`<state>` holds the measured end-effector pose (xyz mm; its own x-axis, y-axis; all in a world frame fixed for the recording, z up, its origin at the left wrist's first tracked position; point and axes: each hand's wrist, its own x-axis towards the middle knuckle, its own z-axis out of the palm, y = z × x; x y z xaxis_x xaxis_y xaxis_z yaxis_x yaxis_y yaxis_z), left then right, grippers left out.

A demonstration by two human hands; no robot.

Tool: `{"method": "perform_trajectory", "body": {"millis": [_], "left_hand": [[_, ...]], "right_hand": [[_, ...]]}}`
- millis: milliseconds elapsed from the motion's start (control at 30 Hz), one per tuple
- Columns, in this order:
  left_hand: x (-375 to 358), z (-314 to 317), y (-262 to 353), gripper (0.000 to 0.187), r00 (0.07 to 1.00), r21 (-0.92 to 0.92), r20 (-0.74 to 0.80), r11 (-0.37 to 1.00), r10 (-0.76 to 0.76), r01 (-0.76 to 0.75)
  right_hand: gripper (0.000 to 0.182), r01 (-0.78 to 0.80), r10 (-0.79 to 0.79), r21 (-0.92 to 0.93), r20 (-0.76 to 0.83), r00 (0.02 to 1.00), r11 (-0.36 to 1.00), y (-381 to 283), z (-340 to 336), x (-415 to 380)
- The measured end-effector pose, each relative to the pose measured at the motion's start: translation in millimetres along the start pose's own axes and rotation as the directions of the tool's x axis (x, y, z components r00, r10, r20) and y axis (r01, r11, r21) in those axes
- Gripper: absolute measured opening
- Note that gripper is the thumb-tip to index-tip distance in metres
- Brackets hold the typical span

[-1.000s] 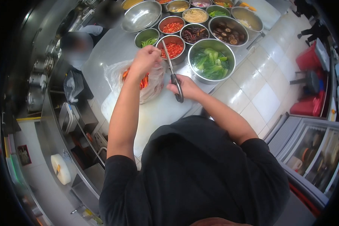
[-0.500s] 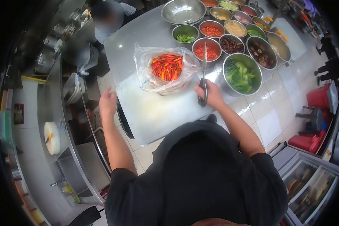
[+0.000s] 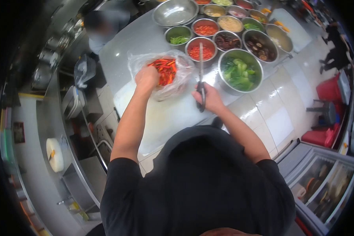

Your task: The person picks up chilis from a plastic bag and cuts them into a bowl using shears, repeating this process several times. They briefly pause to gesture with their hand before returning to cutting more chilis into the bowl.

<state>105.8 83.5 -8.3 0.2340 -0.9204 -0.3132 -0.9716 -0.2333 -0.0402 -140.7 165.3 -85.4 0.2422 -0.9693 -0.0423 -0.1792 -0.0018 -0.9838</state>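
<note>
My left hand (image 3: 148,78) reaches into a clear plastic bag (image 3: 183,67) full of red chillies (image 3: 168,74). Its fingertips are down among the chillies, so their grip is hidden. In my right hand (image 3: 211,98) is a pair of scissors (image 3: 201,74) with black handles, the long blades pointing away from me. Their tips overlap the view of a metal bowl of chopped red pepper (image 3: 201,50). Beneath the bag and my right hand lies a white cutting board (image 3: 161,122).
A large pot of leafy greens (image 3: 240,74) stands right of the scissors. Bowls of mushrooms (image 3: 260,50), dried chillies (image 3: 227,41) and cut green vegetables (image 3: 179,40) sit behind. A wide metal basin (image 3: 176,11) is at the back. Another person (image 3: 100,29) is at the far left.
My left hand has moved from beyond the table's left edge into the bag of chillies. My right hand still holds the scissors. The whole view has shifted slightly.
</note>
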Motion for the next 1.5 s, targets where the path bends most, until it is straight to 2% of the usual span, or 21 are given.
{"method": "perform_trajectory", "body": {"millis": [100,200,300,400,467,533,667,700,833,933,1033,1067,1100,1167,1233,1300,1367,1433,1500], "left_hand": [[7.5,11.4,5.7,0.030,0.997,-0.053,-0.039,0.997,-0.065,0.063],[13.2,27.4,1.8,0.028,0.986,-0.040,-0.160,0.998,-0.045,0.039],[-6.7,13.7,7.1,0.030,0.980,0.003,-0.197,1.000,-0.006,0.007],[6.9,25.2,-0.4,0.029,0.972,-0.006,-0.232,0.999,0.035,-0.037],[6.7,22.0,-0.9,0.027,0.971,-0.041,-0.233,0.997,0.060,-0.072],[0.8,13.0,2.6,0.028,0.986,0.033,-0.143,0.996,0.086,-0.082],[-10.3,2.0,15.9,0.027,0.987,0.044,-0.129,0.995,0.099,-0.094],[-15.0,-2.2,20.6,0.027,0.989,0.033,-0.123,0.996,0.087,-0.083],[11.3,12.9,5.7,0.027,0.980,0.003,-0.159,0.992,0.123,-0.124],[7.3,3.9,6.3,0.028,0.974,0.008,-0.179,0.990,0.138,-0.138],[13.6,3.1,1.5,0.029,0.989,0.121,-0.113,0.989,0.101,-0.087],[12.3,1.0,-2.2,0.029,0.986,0.114,-0.123,0.989,0.111,-0.097],[9.7,-4.3,-5.8,0.028,0.985,0.074,-0.136,0.993,0.107,-0.098],[-4.6,-15.4,-21.3,0.026,0.985,-0.042,-0.137,0.993,0.106,-0.112],[-20.6,-33.7,-34.4,0.025,0.984,-0.194,-0.116,0.968,0.138,-0.159],[-22.8,-33.5,-50.9,0.022,0.994,-0.558,-0.032,0.823,0.107,-0.107],[-26.2,-33.2,-55.0,0.019,0.994,-0.817,0.015,0.574,0.112,-0.052],[-31.1,-28.3,-47.0,0.017,0.992,-0.959,0.029,0.283,0.125,-0.008],[-29.3,-27.4,-35.9,0.017,0.984,-0.983,0.019,0.185,0.178,-0.014]], "right_hand": [[0.041,-0.003,0.004,-0.050,0.005,1.000,0.999,4.4,-1.1,2.1],[0.041,-0.033,0.035,-0.060,0.038,0.999,0.998,0.6,-1.9,4.7],[0.042,-0.023,0.025,-0.051,0.030,0.999,0.998,4.7,-0.8,6.1],[0.040,0.054,-0.055,-0.132,-0.001,0.998,0.990,11.6,1.0,8.0],[0.039,0.059,-0.060,-0.071,-0.005,0.998,0.996,16.1,3.0,8.2],[0.037,0.131,-0.130,-0.091,0.010,0.991,0.987,21.0,1.7,8.7],[0.037,0.059,-0.055,-0.078,0.057,0.997,0.995,17.0,0.5,12.2],[0.039,0.092,-0.091,-0.050,0.018,0.996,0.995,17.9,1.7,11.3],[0.042,0.057,-0.056,-0.011,0.021,0.998,0.998,6.6,-4.9,4.9],[0.043,0.116,-0.118,-0.088,-0.020,0.993,0.989,19.0,0.1,9.1],[0.042,0.131,-0.132,-0.030,-0.028,0.991,0.991,26.0,5.6,10.9],[0.042,0.096,-0.098,-0.071,-0.017,0.995,0.993,19.9,3.2,9.3],[0.041,0.143,-0.149,-0.126,-0.042,0.988,0.982,20.8,2.7,9.9],[0.041,0.100,-0.103,-0.125,-0.018,0.995,0.987,21.4,-0.7,8.9],[0.039,0.047,-0.048,-0.028,-0.021,0.999,0.999,8.3,-4.3,4.8],[0.039,-0.051,0.049,0.115,0.017,0.999,0.992,9.0,-6.1,6.2],[0.039,-0.094,0.088,0.187,0.040,0.995,0.978,4.2,-7.0,9.1],[0.040,-0.123,0.115,0.200,0.048,0.992,0.972,-3.1,-11.2,7.5],[0.040,-0.147,0.137,0.219,0.060,0.989,0.964,-8.4,-12.3,6.8]]}}
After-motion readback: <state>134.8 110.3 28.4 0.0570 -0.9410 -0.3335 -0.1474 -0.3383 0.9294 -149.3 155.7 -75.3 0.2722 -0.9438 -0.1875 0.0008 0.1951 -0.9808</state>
